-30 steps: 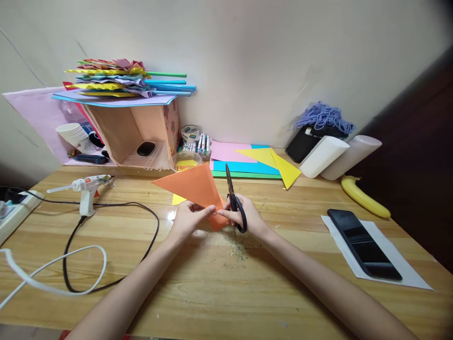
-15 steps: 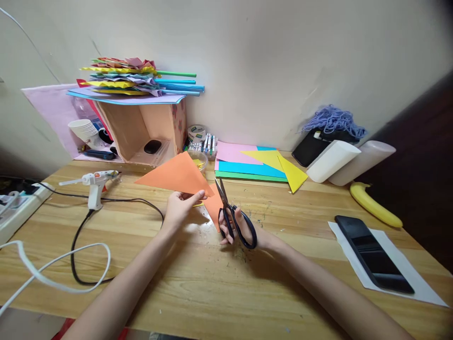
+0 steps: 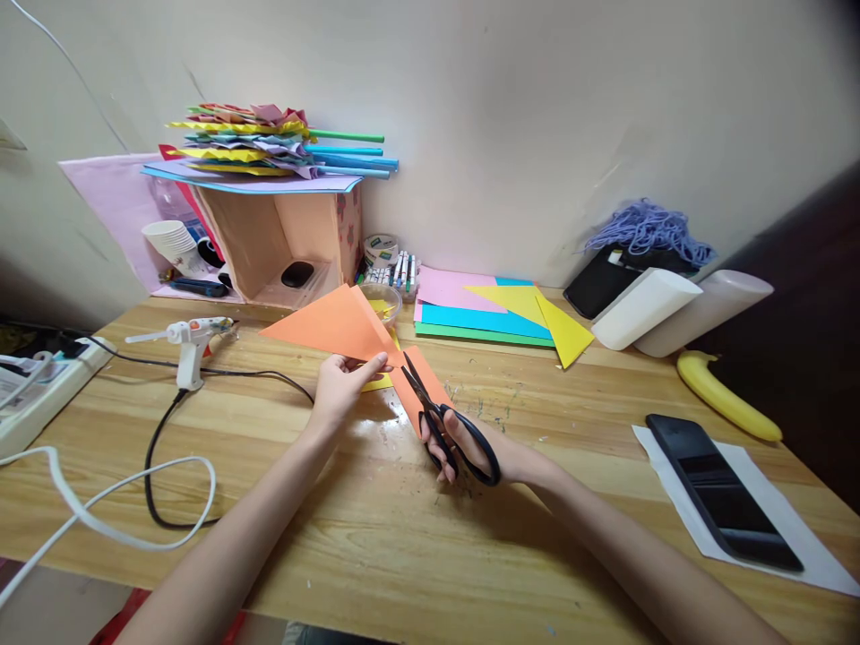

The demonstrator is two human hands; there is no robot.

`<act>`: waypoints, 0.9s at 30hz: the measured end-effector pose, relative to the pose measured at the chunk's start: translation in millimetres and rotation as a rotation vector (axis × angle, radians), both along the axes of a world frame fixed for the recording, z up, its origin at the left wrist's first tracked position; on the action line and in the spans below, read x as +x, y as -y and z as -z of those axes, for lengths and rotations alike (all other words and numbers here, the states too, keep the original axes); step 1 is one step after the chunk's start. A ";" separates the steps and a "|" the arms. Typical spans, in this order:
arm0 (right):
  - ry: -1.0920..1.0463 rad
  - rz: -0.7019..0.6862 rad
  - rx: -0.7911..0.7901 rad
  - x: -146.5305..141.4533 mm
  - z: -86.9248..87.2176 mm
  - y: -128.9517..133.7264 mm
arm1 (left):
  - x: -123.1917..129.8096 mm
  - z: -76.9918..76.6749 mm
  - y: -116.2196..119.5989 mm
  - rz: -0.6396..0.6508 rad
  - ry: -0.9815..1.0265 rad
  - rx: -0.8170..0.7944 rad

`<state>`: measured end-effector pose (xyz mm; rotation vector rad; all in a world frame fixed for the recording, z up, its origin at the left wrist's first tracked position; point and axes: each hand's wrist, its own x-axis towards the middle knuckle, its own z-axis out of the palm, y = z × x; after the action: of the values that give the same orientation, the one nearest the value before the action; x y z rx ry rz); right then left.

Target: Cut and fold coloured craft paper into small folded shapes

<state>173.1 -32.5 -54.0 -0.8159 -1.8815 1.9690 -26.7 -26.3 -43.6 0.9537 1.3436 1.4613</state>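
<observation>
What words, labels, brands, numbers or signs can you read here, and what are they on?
Nothing can be read with certainty.
Tape roll: green print, too small and blurred.
Markers: tiny marks on the barrels, too small.
Glue gun: small marks on the body, not legible.
Orange paper and scissors: no lettering visible.

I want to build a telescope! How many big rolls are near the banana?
2: a white roll behind and left of the banana, and a duller roll beside it, on the right. More could be hidden behind them.
</observation>
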 end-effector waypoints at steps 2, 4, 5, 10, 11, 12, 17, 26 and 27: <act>0.007 -0.006 0.015 0.1 3.3 0.7 | 3.0 0.6 1.4 0.024 0.018 0.001; 0.018 -0.002 0.021 -0.1 5.5 0.9 | 6.0 0.5 3.0 0.047 0.035 -0.002; 0.024 0.002 0.026 -0.2 6.2 0.8 | 7.2 0.3 3.8 0.054 0.041 -0.006; 0.042 0.006 0.057 -0.5 5.7 0.4 | 9.2 -0.8 5.1 0.071 0.053 -0.016; 0.044 0.007 0.056 -0.5 5.1 0.5 | 9.2 -0.9 4.9 0.070 0.051 -0.020; 0.049 0.006 0.056 -0.6 4.5 0.6 | 9.1 -0.9 4.7 0.068 0.048 -0.025; 0.083 0.018 0.071 -1.7 1.2 1.4 | 8.8 0.0 3.6 0.066 0.049 -0.041; 0.127 0.083 0.141 -6.4 2.4 4.0 | 9.2 1.5 2.3 0.061 0.125 -0.092; 0.128 0.089 0.148 -6.8 3.2 4.1 | 9.0 1.8 2.0 0.062 0.130 -0.093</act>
<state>166.3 -36.7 -57.2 -0.9839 -1.9974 1.7397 -17.6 -28.4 -45.4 0.8191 1.2655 1.3777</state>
